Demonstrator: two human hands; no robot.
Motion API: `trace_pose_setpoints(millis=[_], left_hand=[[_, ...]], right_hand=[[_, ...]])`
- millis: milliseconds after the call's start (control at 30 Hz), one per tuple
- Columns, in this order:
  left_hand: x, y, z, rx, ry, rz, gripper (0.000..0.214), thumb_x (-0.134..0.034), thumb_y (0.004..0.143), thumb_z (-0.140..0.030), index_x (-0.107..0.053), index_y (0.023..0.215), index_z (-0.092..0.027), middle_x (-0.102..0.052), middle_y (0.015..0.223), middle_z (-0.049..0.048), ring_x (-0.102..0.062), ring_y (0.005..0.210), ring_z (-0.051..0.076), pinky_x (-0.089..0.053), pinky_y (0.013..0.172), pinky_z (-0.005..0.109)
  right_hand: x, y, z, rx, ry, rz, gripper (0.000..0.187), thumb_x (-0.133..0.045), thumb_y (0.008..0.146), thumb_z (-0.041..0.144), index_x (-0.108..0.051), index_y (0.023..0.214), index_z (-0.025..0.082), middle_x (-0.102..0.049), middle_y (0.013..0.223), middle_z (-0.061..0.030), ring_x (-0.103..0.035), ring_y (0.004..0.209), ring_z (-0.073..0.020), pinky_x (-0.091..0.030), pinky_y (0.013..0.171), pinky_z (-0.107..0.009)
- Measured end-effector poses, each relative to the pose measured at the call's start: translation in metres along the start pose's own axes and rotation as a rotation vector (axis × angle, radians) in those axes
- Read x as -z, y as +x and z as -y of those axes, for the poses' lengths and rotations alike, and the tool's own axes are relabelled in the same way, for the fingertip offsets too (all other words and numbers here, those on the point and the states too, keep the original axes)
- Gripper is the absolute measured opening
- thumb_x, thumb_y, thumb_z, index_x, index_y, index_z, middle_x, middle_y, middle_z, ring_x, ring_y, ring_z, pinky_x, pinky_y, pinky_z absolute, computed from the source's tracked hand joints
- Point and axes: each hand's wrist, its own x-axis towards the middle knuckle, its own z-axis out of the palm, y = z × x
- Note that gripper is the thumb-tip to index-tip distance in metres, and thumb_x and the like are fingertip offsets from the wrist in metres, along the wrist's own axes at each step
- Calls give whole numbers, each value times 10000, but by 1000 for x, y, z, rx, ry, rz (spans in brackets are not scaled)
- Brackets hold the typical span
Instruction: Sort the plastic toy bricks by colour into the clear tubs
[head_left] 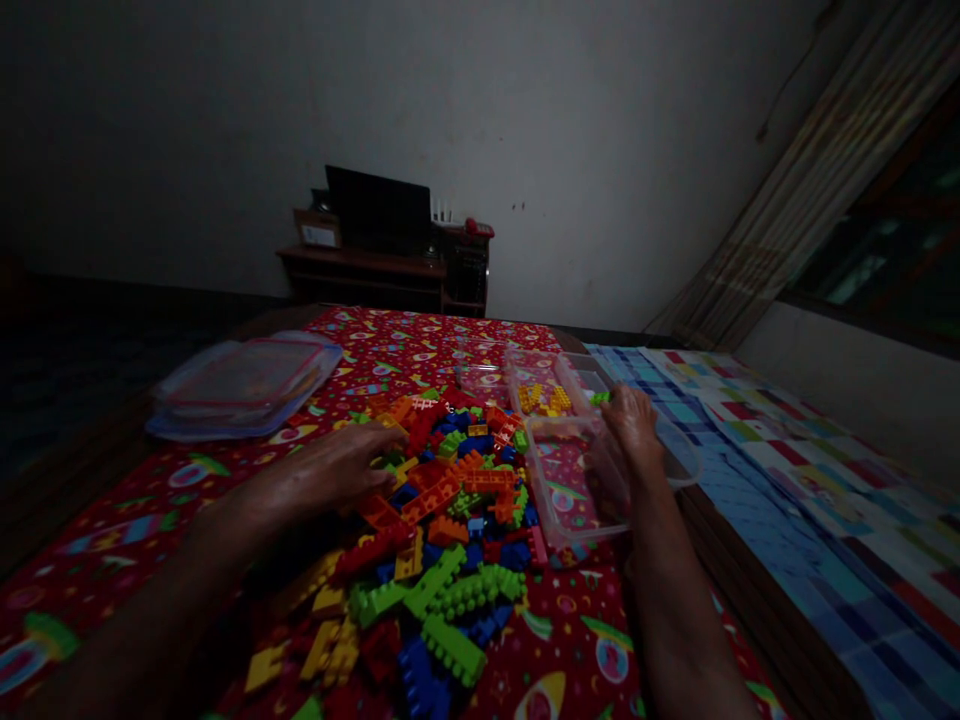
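A heap of plastic toy building bricks in orange, green, blue, yellow and red lies in front of me. My left hand reaches in at the heap's left side, thumb and fingers apart, close to orange and yellow bricks. Over on the right, my right hand dips at a clear plastic container, its fingertips beside some green bricks. Its fingers are partly hidden, so a grip cannot be made out. Yellow bricks sit in the adjoining clear container. A nearer clear container stands below that one.
Stacked clear lids lie at the left on the red patterned cloth. Another clear container is partly behind my right forearm. Blue checked bedding spreads to the right. A desk with a monitor stands against the far wall.
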Motion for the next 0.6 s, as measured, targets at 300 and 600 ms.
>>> trace_pose_setpoints(millis=[300, 600], left_hand=[[23, -1, -35, 120, 57, 42, 444, -497, 710, -285, -639, 1124, -211, -720, 968, 79, -668, 883, 284, -494, 724, 333], [24, 9, -29, 72, -104, -69, 467, -529, 704, -391, -625, 1133, -235, -727, 998, 70, -664, 917, 301, -499, 797, 375]], right_hand=[[0, 4, 3, 54, 88, -20, 344, -432, 906, 273, -642, 1118, 101, -649, 1122, -183, -560, 1122, -296, -431, 893, -387], [22, -6, 20, 188, 213, -109, 298, -467, 899, 252, -694, 1048, 128, -708, 1009, -157, -634, 1004, -251, -462, 884, -362]])
